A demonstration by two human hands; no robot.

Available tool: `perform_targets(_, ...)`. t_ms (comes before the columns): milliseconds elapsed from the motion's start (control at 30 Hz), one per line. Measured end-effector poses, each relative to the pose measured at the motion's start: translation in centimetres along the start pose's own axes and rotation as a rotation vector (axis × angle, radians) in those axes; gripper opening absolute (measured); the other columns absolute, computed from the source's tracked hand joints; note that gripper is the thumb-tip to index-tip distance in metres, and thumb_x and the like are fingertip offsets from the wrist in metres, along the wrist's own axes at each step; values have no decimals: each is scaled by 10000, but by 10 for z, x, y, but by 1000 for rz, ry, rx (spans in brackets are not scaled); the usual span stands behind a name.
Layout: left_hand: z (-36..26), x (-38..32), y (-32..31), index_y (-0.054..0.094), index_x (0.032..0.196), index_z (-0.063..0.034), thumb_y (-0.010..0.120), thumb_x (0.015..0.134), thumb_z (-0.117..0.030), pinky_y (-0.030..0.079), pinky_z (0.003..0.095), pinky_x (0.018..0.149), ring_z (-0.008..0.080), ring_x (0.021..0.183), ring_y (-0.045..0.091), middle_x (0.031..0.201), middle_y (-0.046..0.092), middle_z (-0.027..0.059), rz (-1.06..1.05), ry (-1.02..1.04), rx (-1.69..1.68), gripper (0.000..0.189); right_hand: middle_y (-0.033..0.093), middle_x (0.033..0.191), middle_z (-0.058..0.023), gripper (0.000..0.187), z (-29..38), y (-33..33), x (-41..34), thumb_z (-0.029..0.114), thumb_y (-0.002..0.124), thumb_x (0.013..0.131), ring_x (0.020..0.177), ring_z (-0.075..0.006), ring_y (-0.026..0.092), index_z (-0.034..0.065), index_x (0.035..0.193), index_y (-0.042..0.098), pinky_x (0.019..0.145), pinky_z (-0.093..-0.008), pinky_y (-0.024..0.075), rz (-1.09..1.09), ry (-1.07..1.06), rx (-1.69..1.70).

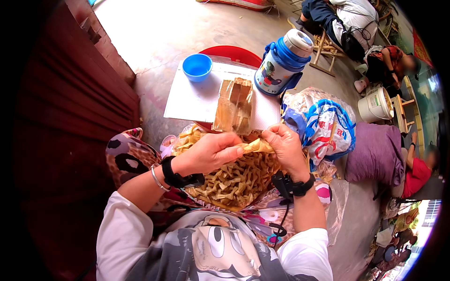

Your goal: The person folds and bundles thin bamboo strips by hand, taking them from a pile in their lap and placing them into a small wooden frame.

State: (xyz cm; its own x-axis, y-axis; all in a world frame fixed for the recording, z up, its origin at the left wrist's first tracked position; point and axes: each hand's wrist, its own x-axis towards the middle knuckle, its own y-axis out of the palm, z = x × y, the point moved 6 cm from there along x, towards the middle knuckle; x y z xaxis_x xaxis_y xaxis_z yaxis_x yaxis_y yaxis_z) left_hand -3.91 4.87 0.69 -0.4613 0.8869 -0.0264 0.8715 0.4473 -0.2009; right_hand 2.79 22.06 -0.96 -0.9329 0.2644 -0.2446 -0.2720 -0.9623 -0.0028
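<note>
Between my left hand (219,151) and my right hand (286,147) stretches a pale yellow, dried-leaf-like wrapped piece (258,145), each hand pinching one end. Below it, in my lap, lies a large heap of similar small twisted yellowish pieces (235,179). Just beyond my hands, two brown blocks in clear plastic (233,105) rest on a white board (175,105). What the blocks are made of I cannot tell. On the board's far left stands a blue plastic cup (197,67), on its right a blue and white insulated bottle (283,63).
Under the board shows a red round basin or stool top (239,52). Plastic bags (327,123) and a purple cloth bundle (376,152) lie to the right. A dark red curtain or door (81,123) stands left. People sit at the right, near a white bucket (375,105).
</note>
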Motion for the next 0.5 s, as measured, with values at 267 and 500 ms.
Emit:
perform_targets(267,11,3,21,486,1090,-22,567,921,-119,456,215,697,70,819,545,943,584,31,131,-145,-396,211,561,704,38,151,-8,28,-4,167,560,924,565,-37,494,25,967,592,491,-205,400,72,-4,-97)
perform_targets(500,15,1,14,505,857,-49,583,899,-72,464,210,633,89,683,589,748,614,19,123,-266,-632,91,631,693,-113,138,17,22,-10,185,584,906,623,-167,638,59,952,616,560,-287,477,-153,-346,-491)
